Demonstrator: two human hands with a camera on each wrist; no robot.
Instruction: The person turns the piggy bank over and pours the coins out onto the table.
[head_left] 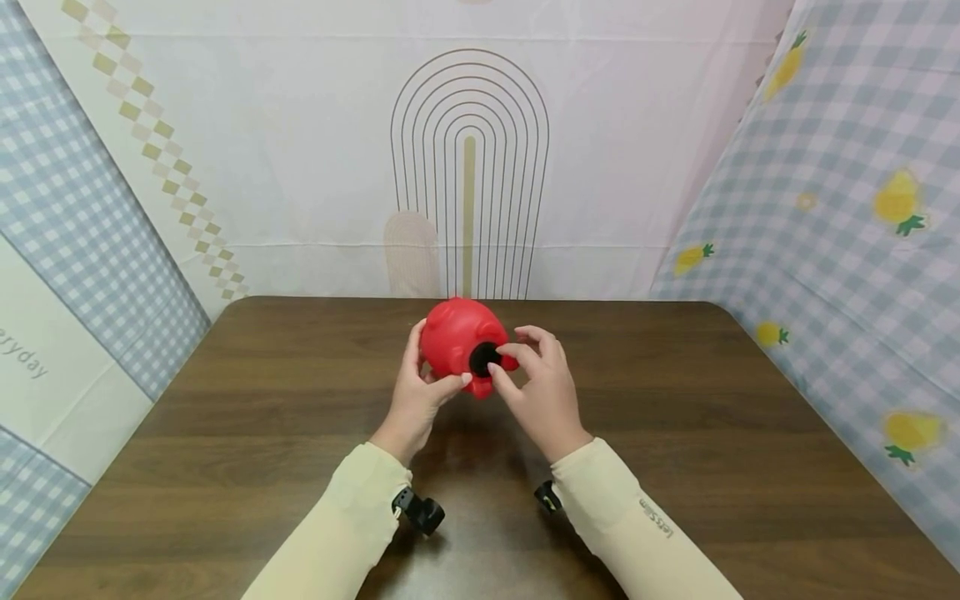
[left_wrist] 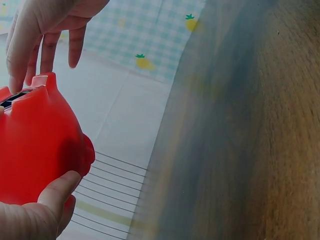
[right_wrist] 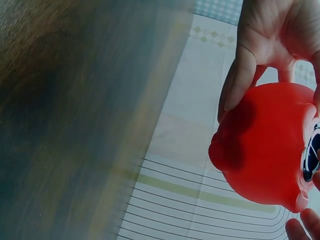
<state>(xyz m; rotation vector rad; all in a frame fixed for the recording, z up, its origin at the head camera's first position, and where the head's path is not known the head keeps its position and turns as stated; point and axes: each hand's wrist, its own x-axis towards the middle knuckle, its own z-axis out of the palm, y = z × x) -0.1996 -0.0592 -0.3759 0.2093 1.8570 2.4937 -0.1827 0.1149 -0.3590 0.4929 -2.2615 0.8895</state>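
A red piggy bank [head_left: 450, 333] is held up over the far part of the table, its underside turned toward my right hand. My left hand [head_left: 420, 396] grips it from the left, with the thumb along its lower side. Set in the underside between the stubby feet is a round black plug [head_left: 482, 358]. The thumb and index finger of my right hand [head_left: 543, 387] pinch at that plug, while the other fingers curve above. From the right wrist, the plug [right_wrist: 312, 152] appears edge-on at the frame's right side.
Dark brown wooden table [head_left: 300, 467] lies beneath both arms. A white cloth with arch lines [head_left: 337, 150] hangs behind it, and checked cloth with pineapples [head_left: 847, 250] rises on the right. Each wrist carries a small black camera [head_left: 423, 512].
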